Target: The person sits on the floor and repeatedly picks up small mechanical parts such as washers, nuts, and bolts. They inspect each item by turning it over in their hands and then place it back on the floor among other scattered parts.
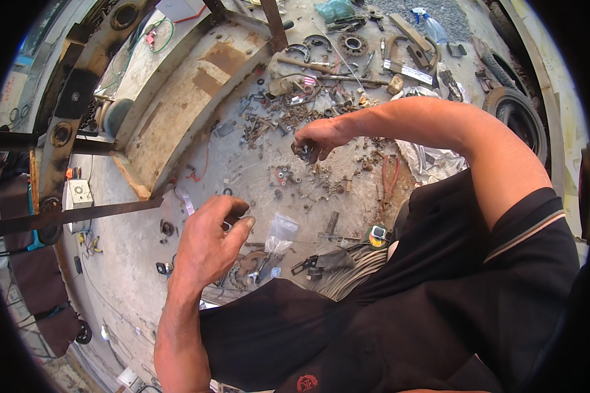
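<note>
My right hand (318,138) is over the scattered hardware, fingers closed around a few small dark metal parts (303,151); their exact kind is hidden by the fingers. My left hand (212,239) hovers nearer to me with fingers curled and the thumb held out. A small pale or shiny bit shows in the gap behind its fingers, and I cannot tell whether it is held. Below and between the hands, loose nuts (286,176) and bolts (341,186) lie on the concrete floor (255,196). A clear plastic bag (281,233) lies just right of my left hand.
A large steel channel frame (177,103) stands at the left. Red-handled pliers (390,179), a tape measure (377,236) and a coil of cable (356,272) are close to my legs. Farther off lie a sprocket (352,44), a spray bottle (432,28) and tyres (516,120).
</note>
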Motion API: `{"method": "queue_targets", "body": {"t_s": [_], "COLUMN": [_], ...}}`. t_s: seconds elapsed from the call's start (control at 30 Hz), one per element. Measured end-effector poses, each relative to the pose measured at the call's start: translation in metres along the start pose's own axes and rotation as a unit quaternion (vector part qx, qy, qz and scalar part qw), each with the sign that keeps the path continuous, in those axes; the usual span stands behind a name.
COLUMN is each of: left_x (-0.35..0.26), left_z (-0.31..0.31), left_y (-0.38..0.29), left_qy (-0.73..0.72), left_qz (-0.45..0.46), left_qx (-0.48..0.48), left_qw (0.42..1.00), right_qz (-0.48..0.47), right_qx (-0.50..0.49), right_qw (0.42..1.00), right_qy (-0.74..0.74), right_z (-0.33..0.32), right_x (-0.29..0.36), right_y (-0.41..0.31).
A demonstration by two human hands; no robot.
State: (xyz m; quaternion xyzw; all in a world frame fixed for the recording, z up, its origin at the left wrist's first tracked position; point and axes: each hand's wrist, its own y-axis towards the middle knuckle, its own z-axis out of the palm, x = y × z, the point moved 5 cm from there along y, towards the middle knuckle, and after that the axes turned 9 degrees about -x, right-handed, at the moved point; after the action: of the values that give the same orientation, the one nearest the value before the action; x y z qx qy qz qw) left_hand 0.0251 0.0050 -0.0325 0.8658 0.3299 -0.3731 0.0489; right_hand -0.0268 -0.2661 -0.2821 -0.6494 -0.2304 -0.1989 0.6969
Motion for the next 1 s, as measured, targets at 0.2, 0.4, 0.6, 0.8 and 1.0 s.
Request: {"method": "queue_targets", "body": {"t_s": [0.2, 0.4, 0.6, 0.8, 1.0], "left_x": [-0.001, 0.01, 0.027, 0.034, 0.038], "left_z": [0.004, 0.014, 0.022, 0.024, 0.024], "left_y": [0.004, 0.015, 0.026, 0.029, 0.026], "left_qy": [0.019, -0.019, -0.093, -0.187, -0.271], "left_qz": [0.01, -0.024, -0.105, -0.16, -0.233], "left_qx": [-0.003, -0.007, -0.033, -0.015, 0.004], "left_qw": [1.0, 0.999, 0.99, 0.969, 0.934], "right_qz": [0.01, -0.012, -0.07, -0.083, -0.046], "right_qx": [0.076, 0.127, 0.158, 0.226, 0.263], "right_qw": [0.993, 0.987, 0.983, 0.966, 0.954], "right_qy": [0.095, 0.1, 0.064, 0.091, 0.136], "right_z": [0.01, 0.043, 0.09, 0.112, 0.116], "right_x": [0.01, 0.039, 0.075, 0.089, 0.086], "right_y": [-0.014, -0.035, -0.066, -0.085, -0.095]}}
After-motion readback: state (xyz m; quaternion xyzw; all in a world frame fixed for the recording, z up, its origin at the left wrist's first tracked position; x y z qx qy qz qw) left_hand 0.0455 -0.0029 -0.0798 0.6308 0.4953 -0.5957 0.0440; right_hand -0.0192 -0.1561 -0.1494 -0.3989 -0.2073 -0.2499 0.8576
